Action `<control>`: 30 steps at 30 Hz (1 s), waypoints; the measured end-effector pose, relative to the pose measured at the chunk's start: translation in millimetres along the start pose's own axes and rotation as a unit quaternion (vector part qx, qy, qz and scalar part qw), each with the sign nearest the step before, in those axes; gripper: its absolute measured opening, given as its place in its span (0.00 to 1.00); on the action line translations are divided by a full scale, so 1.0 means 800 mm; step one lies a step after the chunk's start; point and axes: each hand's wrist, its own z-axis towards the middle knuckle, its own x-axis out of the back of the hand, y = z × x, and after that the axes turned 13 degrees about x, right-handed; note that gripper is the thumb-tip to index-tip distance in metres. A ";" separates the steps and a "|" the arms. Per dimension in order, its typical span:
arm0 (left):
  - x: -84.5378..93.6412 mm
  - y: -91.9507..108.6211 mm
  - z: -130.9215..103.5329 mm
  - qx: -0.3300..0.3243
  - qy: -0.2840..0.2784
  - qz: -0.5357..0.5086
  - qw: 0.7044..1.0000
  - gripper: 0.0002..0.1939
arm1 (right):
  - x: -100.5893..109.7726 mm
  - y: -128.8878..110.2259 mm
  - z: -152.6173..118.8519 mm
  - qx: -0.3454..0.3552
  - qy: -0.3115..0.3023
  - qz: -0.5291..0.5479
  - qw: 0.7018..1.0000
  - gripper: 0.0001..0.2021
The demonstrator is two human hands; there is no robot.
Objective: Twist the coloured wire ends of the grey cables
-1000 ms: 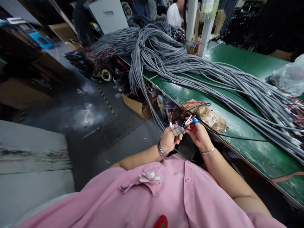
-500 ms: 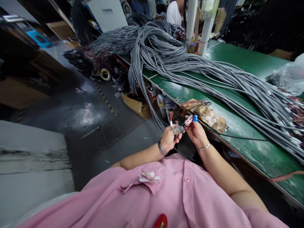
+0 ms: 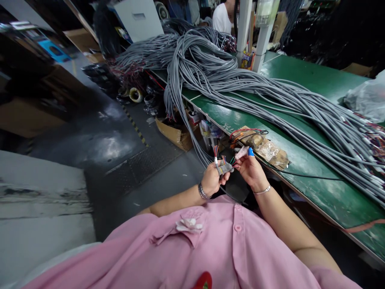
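Observation:
My left hand [image 3: 211, 178] is closed around the end of a grey cable [image 3: 215, 161], with a grey cover on the thumb. Thin coloured wires [image 3: 215, 151] fan out of the cable's upright end. More thin wires [image 3: 233, 162], green and red among them, spread from the left fingertips toward my right hand [image 3: 251, 171]. The right fingers are pinched together at these wires; their exact grip is partly hidden. One right fingertip wears a blue cover [image 3: 250, 151], and another has a whitish pink wrap [image 3: 242, 153].
A long bundle of grey cables [image 3: 207, 76] lies across the green table [image 3: 300, 72]. Near the table edge is a taped brown block [image 3: 267, 148] with cords. An open cardboard box [image 3: 171, 134] stands below, and a person in white [image 3: 221, 18] is behind.
My right hand has shifted slightly right, away from the left hand, and its wrapped finger has turned. The left hand still holds the cable in nearly the same place.

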 end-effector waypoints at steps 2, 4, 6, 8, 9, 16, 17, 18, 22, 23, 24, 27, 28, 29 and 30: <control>0.000 0.003 -0.001 0.002 0.004 0.000 1.000 0.16 | 0.000 -0.001 -0.001 0.016 0.005 -0.023 1.000 0.16; -0.001 0.007 0.001 0.003 0.007 -0.006 1.000 0.17 | 0.001 -0.001 -0.001 0.027 0.010 -0.040 0.999 0.15; -0.002 0.011 0.004 0.004 0.002 -0.014 1.000 0.17 | 0.005 0.003 -0.001 0.048 0.014 -0.061 0.997 0.16; -0.002 0.013 0.009 0.004 -0.006 -0.019 1.000 0.17 | 0.009 0.008 -0.001 0.098 0.026 -0.106 0.989 0.17; -0.001 0.014 0.011 0.005 -0.011 -0.020 1.000 0.17 | 0.012 0.011 0.000 0.129 0.034 -0.134 0.982 0.18; 0.002 0.009 0.025 -0.003 -0.036 -0.020 0.999 0.16 | 0.008 0.013 0.008 0.089 -0.002 -0.082 0.993 0.22; 0.002 0.009 0.026 -0.005 -0.036 -0.016 0.999 0.16 | 0.005 0.012 0.010 0.077 -0.003 -0.064 0.995 0.22; 0.002 0.008 0.027 -0.007 -0.036 -0.011 0.999 0.16 | 0.002 0.011 0.011 0.074 0.001 -0.052 0.996 0.21; 0.001 0.004 0.029 -0.005 -0.030 -0.002 1.000 0.17 | -0.003 0.013 0.014 0.095 0.037 -0.031 0.994 0.20; 0.001 0.004 0.029 -0.004 -0.029 -0.001 1.000 0.17 | -0.004 0.014 0.014 0.099 0.041 -0.027 0.994 0.19; 0.001 0.003 0.029 -0.003 -0.027 -0.001 1.000 0.17 | -0.003 0.014 0.014 0.101 0.043 -0.022 0.994 0.19; 0.001 0.004 0.027 0.000 -0.015 -0.002 1.000 0.18 | -0.002 0.014 0.012 0.090 0.030 -0.010 0.995 0.18; 0.000 0.004 0.025 0.000 -0.013 -0.002 1.000 0.18 | -0.002 0.013 0.010 0.080 0.024 -0.007 0.997 0.19; 0.000 0.004 0.023 -0.001 -0.013 -0.002 1.000 0.18 | -0.001 0.011 0.009 0.067 0.018 -0.004 0.998 0.19; 0.000 0.004 0.021 -0.004 -0.016 -0.002 1.000 0.19 | -0.001 0.010 0.008 0.052 0.012 0.000 0.999 0.20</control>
